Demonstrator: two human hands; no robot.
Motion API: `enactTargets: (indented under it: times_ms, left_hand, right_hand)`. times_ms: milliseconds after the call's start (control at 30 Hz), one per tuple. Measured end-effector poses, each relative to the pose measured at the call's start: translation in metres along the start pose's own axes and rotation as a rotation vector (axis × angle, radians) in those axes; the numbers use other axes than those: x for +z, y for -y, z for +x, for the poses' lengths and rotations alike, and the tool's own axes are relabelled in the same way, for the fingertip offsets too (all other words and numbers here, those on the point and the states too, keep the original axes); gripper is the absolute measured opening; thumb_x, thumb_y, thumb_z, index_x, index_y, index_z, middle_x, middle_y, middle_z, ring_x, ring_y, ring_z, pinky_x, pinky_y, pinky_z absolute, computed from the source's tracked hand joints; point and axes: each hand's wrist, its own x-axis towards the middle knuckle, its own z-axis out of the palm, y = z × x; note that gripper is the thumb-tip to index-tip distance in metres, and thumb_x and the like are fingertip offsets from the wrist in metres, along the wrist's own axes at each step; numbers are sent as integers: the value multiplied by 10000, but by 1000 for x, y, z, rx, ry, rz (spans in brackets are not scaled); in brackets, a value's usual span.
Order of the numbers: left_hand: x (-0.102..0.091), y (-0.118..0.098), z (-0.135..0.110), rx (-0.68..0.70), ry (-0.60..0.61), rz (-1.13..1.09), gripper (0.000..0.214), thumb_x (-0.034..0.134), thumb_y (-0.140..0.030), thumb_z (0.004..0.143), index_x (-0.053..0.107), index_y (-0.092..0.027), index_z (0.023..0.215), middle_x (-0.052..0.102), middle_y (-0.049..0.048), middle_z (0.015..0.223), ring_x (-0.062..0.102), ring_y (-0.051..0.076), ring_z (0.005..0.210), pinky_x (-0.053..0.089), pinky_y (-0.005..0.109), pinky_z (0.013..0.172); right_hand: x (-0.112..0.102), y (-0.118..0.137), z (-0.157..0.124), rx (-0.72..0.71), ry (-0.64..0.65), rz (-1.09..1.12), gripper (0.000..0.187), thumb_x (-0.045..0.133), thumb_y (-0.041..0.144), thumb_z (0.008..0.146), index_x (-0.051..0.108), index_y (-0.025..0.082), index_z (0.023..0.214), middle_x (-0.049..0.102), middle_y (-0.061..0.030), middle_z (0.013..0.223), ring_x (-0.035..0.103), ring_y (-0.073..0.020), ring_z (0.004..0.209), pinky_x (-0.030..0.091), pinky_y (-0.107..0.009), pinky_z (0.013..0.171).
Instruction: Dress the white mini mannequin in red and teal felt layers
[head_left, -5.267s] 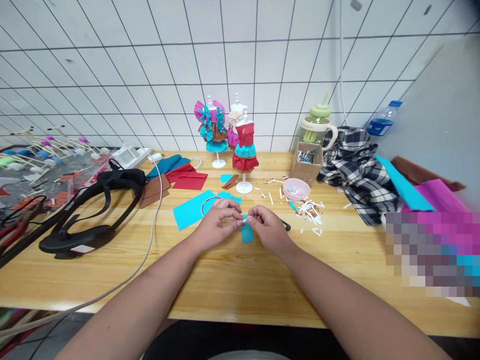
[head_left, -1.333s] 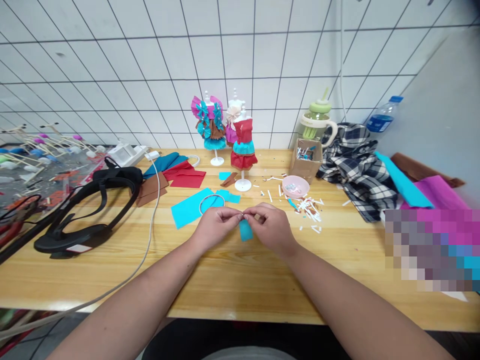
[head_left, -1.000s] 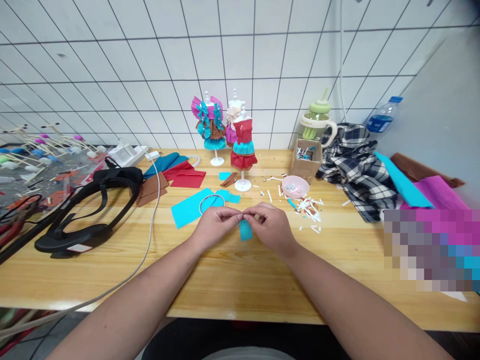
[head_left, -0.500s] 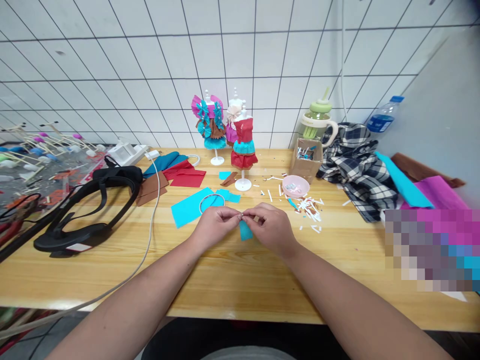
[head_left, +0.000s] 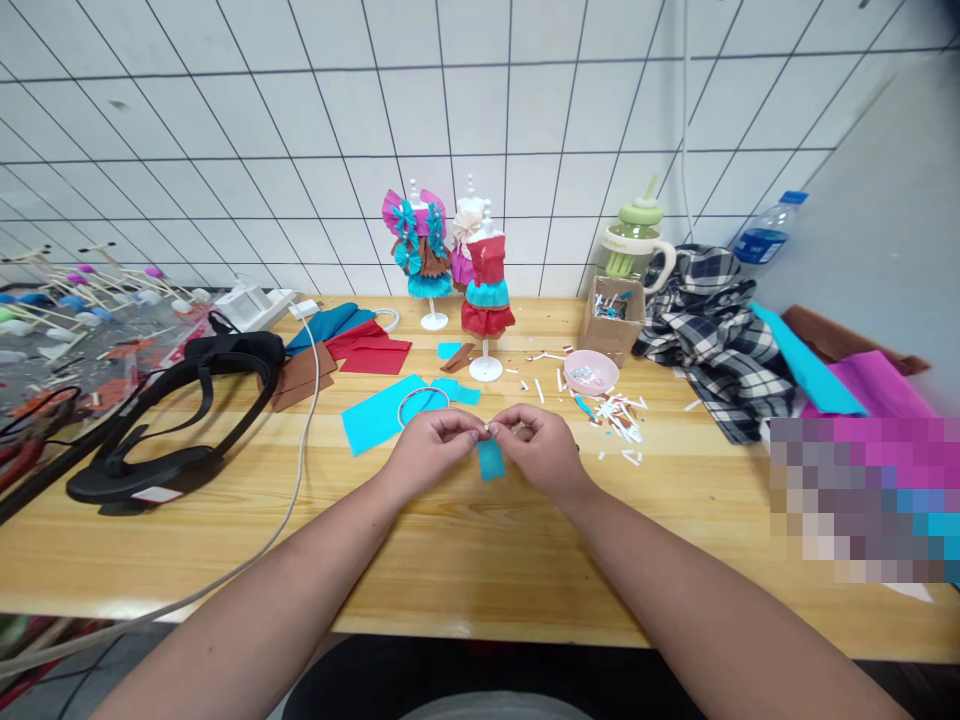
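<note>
My left hand [head_left: 431, 450] and my right hand [head_left: 541, 447] meet fingertip to fingertip over the wooden table [head_left: 465, 560], both pinched on a small turquoise paper piece [head_left: 491, 459] that hangs below them. A tiny white bit shows between the fingertips. A thin wire ring [head_left: 424, 405] rests on a turquoise paper sheet [head_left: 379, 418] just beyond my left hand. Behind stand small mannequins in paper dresses: a red and turquoise one [head_left: 487, 290] in front and a pink and turquoise one [head_left: 417, 247] behind.
A black headset [head_left: 176, 420] with a white cable [head_left: 304, 440] lies at left. Red and brown paper [head_left: 352, 358], a pink dish [head_left: 592, 373], white paper scraps [head_left: 619, 420], a small cardboard box [head_left: 615, 320], a green cup [head_left: 634, 245], plaid cloth [head_left: 712, 335] and a water bottle [head_left: 765, 240] surround.
My right hand's fingers have curled in slightly closer to the left fingertips; the turquoise piece stays pinched between both hands. Nothing else has moved.
</note>
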Motion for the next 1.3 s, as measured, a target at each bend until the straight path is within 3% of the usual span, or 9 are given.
enactTargets:
  times_ms: [100, 300, 367, 433, 567, 733, 900, 1100, 1300]
  left_hand:
    - [-2, -1, -1, 33, 6, -55, 144, 650, -288, 750, 727, -168, 726, 748, 80, 852, 693, 203, 833, 545, 320, 808]
    - [-1, -5, -6, 93, 62, -177, 109, 686, -264, 734, 747, -178, 707, 751, 85, 843, 697, 203, 832, 561, 309, 787]
    - [-1, -4, -6, 93, 72, -195, 102, 691, -261, 735, 754, -182, 719, 754, 85, 847, 699, 206, 845, 562, 310, 795]
    - [-3, -3, -5, 81, 72, -207, 106, 696, -268, 736, 758, -183, 728, 758, 84, 855, 700, 212, 860, 561, 317, 805]
    - [-5, 1, -3, 52, 75, -219, 119, 704, -281, 738, 763, -177, 736, 763, 80, 869, 702, 213, 868, 560, 317, 816]
    - [-6, 5, -2, 39, 89, -219, 102, 706, -263, 745, 770, -185, 757, 764, 70, 888, 700, 205, 882, 555, 302, 823]
    - [-8, 6, -1, 48, 101, -231, 92, 703, -257, 757, 768, -191, 753, 765, 63, 896, 696, 201, 901, 546, 291, 830]
    - [-8, 9, -1, 53, 124, -223, 91, 701, -253, 752, 752, -178, 743, 763, 54, 830, 696, 183, 813, 541, 272, 764]
    - [-9, 12, 1, 39, 127, -173, 103, 695, -254, 736, 737, -163, 717, 757, 66, 798, 695, 197, 812, 540, 284, 744]
  right_hand:
    - [-3, -3, 5, 68, 16, 14, 218, 577, 376, 771, 655, 173, 757, 576, 33, 526, 503, -108, 424, 404, -221, 418]
    - [-9, -13, 12, -12, -26, -158, 99, 629, 290, 731, 671, 200, 725, 664, 10, 663, 572, -139, 575, 442, -254, 558]
    - [-16, -13, 13, -48, -56, -270, 126, 596, 243, 767, 689, 219, 848, 705, -3, 759, 624, -176, 683, 471, -292, 646]
    - [-25, -11, 14, -88, -106, -457, 343, 521, 158, 807, 640, 245, 1116, 729, -30, 964, 658, -220, 841, 490, -345, 743]
    - [-36, -6, 13, -195, -164, -711, 588, 422, 61, 823, 434, 192, 1396, 571, -106, 1344, 548, -269, 1191, 448, -428, 957]
    - [-26, 3, 5, -470, -134, -477, 512, 458, 165, 870, 436, 214, 1380, 568, -74, 1327, 550, -221, 1124, 462, -388, 959]
    - [-29, 4, 5, -386, -236, -320, 301, 520, 236, 883, 596, 212, 1173, 687, -41, 957, 589, -158, 726, 505, -310, 710]
    - [-25, 8, 3, -634, 100, -267, 204, 644, 272, 844, 701, 263, 1039, 684, -42, 1109, 605, -197, 1028, 457, -369, 919]
    - [-14, 0, 4, -423, 117, -143, 83, 716, 222, 791, 745, 245, 866, 708, -38, 1040, 625, -186, 1011, 464, -349, 923]
